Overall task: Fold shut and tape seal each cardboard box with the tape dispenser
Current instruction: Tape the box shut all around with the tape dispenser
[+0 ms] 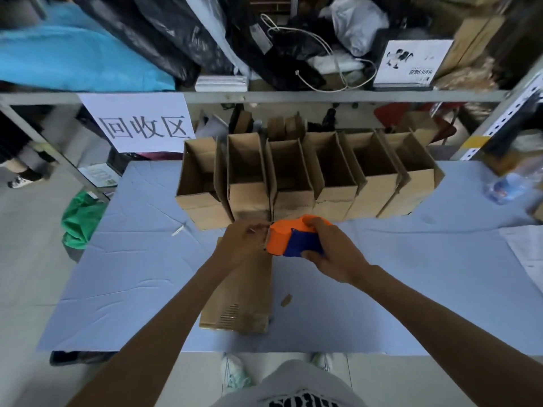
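Boxes perhaps six open; dispenser one.

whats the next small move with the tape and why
Probably pull a short length free and press it onto the far edge of the box. The right hand grips the dispenser, the left hand is at its mouth, and the closed box lies right beneath them.

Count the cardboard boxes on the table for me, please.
7. Six open boxes stand in a row along the table's far side; one box lies nearer, below the hands. Cardboard behind the row may be more boxes.
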Motion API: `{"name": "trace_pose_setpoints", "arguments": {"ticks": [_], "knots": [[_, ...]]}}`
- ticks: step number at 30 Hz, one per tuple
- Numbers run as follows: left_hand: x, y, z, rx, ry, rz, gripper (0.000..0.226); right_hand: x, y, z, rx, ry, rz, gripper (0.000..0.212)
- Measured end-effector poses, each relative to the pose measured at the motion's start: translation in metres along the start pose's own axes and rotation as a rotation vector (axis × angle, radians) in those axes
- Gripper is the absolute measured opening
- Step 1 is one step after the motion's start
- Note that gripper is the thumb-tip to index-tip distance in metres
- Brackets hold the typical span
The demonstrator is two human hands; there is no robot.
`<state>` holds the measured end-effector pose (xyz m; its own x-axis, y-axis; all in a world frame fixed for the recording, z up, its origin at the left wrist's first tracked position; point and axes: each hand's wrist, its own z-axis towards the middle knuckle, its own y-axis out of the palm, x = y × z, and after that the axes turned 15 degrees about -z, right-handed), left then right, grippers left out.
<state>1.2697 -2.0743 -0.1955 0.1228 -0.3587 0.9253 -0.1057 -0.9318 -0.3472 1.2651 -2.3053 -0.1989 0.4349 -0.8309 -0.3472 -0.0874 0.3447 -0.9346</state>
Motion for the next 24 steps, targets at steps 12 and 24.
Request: {"name": "trace_pose_setpoints", "arguments": {"ticks": [12,24], "knots": [[-0.003,0.008,-0.002,0.004,0.243,0.012,0.039,0.004,0.001,0.001,-0.017,-0.016,-0.012,0.066],[-0.005,-0.003,0.005,-0.140,-0.047,-0.234,0.026,0.009,0.004,0.005,-0.022,0.035,0.097,0.062]]}}
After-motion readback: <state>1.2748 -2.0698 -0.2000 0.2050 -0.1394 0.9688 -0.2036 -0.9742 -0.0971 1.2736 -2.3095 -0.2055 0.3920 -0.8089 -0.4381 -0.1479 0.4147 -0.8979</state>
